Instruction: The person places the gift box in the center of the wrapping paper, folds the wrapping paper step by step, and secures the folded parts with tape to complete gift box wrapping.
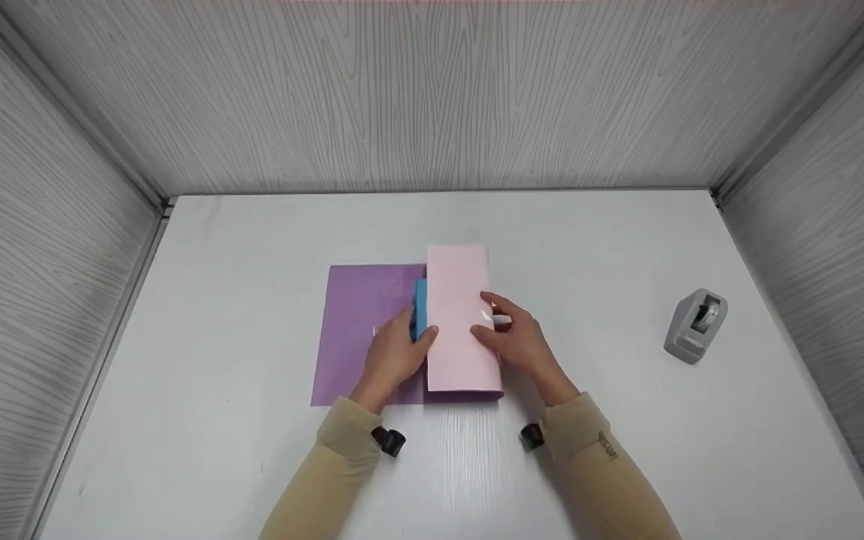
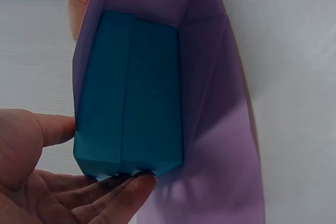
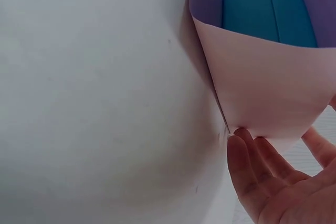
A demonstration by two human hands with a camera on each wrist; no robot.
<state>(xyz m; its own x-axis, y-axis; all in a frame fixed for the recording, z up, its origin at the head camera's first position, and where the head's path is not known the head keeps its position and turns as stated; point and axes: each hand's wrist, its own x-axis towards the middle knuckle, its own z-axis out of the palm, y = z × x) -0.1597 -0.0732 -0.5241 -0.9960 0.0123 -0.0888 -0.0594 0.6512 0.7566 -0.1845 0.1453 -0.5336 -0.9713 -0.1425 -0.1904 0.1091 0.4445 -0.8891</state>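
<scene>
A sheet of wrapping paper, pink on one face and purple on the other, is bent up and over a blue box. The box lies inside the fold; only a narrow strip of it shows in the head view. My left hand grips the box's left end, thumb at the pink flap's edge and fingers against the blue side. On the fold's right side, my right hand holds the paper between thumb and fingers. A small white strip pokes out beside the right fingers.
A grey tape dispenser stands on the white table, to the right of the paper. Wood-grain panels enclose the table at the back and both sides. Each wrist carries a small black camera.
</scene>
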